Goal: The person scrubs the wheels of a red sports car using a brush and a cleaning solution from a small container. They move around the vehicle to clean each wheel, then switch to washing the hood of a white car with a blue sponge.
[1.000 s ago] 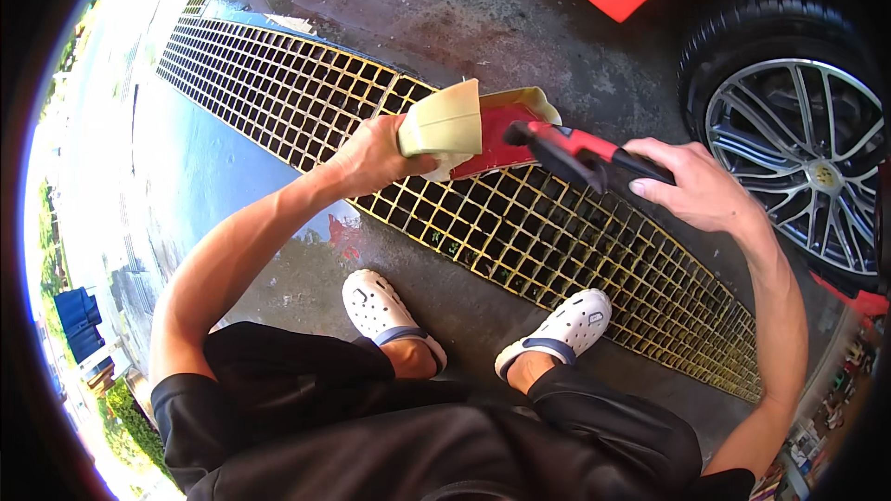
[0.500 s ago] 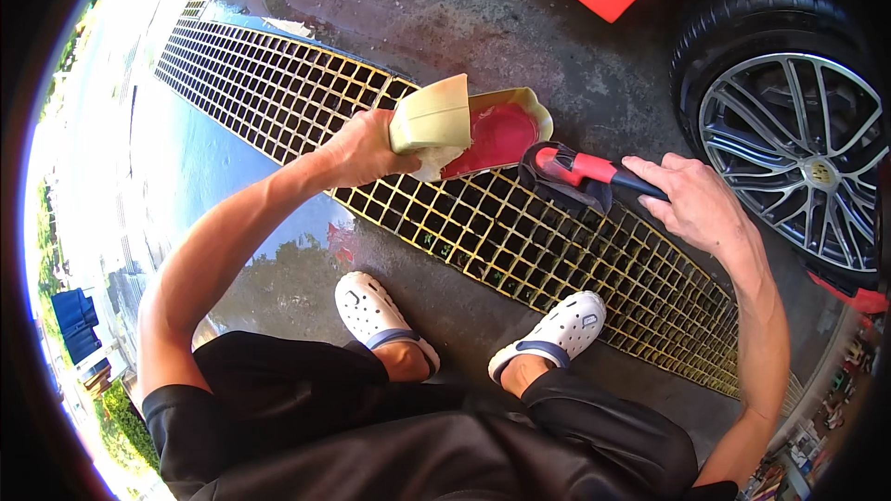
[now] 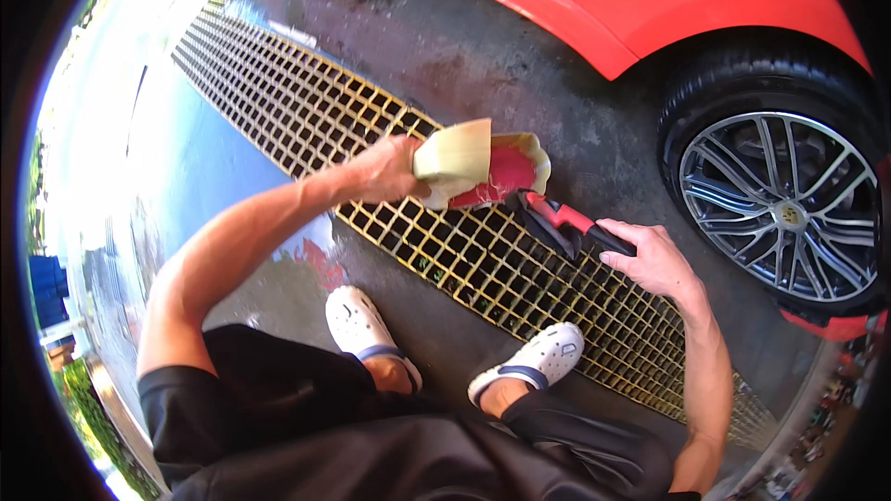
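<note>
My left hand is closed on the near-left side of a pale yellow, scoop-shaped container. Its mouth faces right and shows a pink-red inside, with a few pale strands or scraps along the lower edge. In my right hand is a red-and-black-handled tool, gripped with thumb and fingers at the black end. The tool's wide dark head is at the container's lower right edge; whether they touch I cannot tell. Both are held above a yellow floor grating.
A red car stands across the top, its wheel close to my right hand. Below are my white clogs on dark, partly wet floor. Bright ground lies left, with a blue object at the edge.
The view has shifted, so the car and wheel show more fully. The tool has moved left along with my right hand, its head now overlapping the container's lower edge. Both grips stay the same.
</note>
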`<state>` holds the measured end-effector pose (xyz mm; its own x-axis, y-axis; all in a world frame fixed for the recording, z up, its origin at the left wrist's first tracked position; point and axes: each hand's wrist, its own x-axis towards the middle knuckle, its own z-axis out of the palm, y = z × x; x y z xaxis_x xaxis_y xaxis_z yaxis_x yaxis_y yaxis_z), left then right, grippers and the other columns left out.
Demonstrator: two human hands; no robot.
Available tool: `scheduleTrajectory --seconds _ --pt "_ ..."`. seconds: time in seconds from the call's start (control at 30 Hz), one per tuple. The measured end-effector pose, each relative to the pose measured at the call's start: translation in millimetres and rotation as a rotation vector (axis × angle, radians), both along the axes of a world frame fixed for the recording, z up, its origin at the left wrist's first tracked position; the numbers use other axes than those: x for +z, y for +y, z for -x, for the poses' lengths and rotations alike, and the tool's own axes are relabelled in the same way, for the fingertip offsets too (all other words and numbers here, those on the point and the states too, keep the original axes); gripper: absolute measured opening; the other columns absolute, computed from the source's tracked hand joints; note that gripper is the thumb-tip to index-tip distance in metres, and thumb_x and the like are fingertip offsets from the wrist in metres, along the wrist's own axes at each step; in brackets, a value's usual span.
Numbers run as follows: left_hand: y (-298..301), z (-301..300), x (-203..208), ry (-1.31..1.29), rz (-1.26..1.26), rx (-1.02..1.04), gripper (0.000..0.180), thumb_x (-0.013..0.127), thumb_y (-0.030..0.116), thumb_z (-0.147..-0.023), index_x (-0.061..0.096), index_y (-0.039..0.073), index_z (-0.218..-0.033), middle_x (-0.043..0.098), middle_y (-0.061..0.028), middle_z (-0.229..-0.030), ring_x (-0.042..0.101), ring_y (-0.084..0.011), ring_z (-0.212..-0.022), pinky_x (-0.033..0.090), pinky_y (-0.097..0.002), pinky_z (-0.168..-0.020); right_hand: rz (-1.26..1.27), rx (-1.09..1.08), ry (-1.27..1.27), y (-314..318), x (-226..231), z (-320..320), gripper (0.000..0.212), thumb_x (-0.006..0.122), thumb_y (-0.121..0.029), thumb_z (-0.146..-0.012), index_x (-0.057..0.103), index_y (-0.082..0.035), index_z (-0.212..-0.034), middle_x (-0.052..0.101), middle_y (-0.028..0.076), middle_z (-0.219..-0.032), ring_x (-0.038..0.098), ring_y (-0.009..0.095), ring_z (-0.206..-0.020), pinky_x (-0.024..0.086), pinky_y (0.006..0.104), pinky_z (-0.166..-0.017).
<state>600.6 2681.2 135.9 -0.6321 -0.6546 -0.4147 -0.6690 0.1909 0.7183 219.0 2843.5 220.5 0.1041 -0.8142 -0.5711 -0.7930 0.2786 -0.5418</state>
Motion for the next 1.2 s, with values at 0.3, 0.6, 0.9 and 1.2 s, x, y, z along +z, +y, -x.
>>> scheduleTrajectory --seconds 0.3,0.6,0.9,1.2 --pt "-0.1 1.8 -0.8 0.050 -0.059 0.005 0.047 0.079 0.009 -0.069 0.070 -0.004 -0.113 0.076 -0.0180 -0.099 0.073 -0.0261 -0.090 0.058 -0.0369 -0.088 -0.074 -0.087 -0.122 12.1 -5.1 21.4 0.054 0.075 -0.007 -0.087 0.062 -0.006 -0.139 0.075 0.011 -0.101 0.069 0.013 -0.094 0.053 0.0314 -0.090" --pt "-5.2 10.9 24.0 -0.061 -0.068 -0.081 0.051 0.080 0.009 -0.069 0.069 -0.002 -0.117 0.077 -0.0175 -0.103 0.073 -0.0257 -0.096 0.058 -0.0363 -0.092 -0.304 -0.266 -0.404 -11.1 -23.5 15.3 0.051 0.071 -0.021 -0.098 0.056 -0.001 -0.142 0.062 -0.005 -0.080 0.051 0.000 -0.058 0.043 0.0184 -0.051" --pt "-20.9 10.2 4.0 -0.048 -0.030 -0.201 0.038 0.080 0.009 -0.070 0.070 0.000 -0.106 0.076 -0.0145 -0.091 0.073 -0.0255 -0.085 0.058 -0.0375 -0.082 -0.540 -0.438 -0.558 33.7 -51.5 27.8 0.038 0.066 -0.034 -0.102 0.060 -0.003 -0.124 0.059 -0.001 -0.072 0.053 0.006 -0.051 0.042 0.0210 -0.046" --pt "-16.6 10.9 3.0 -0.019 -0.006 -0.215 0.039 0.079 0.009 -0.072 0.069 -0.001 -0.108 0.075 -0.0163 -0.094 0.073 -0.0270 -0.089 0.057 -0.0383 -0.085 -0.475 -0.414 -0.620 68.6 -45.1 27.9 0.044 0.065 -0.037 -0.102 0.062 -0.003 -0.129 0.059 0.000 -0.070 0.052 0.006 -0.051 0.044 0.0218 -0.048"
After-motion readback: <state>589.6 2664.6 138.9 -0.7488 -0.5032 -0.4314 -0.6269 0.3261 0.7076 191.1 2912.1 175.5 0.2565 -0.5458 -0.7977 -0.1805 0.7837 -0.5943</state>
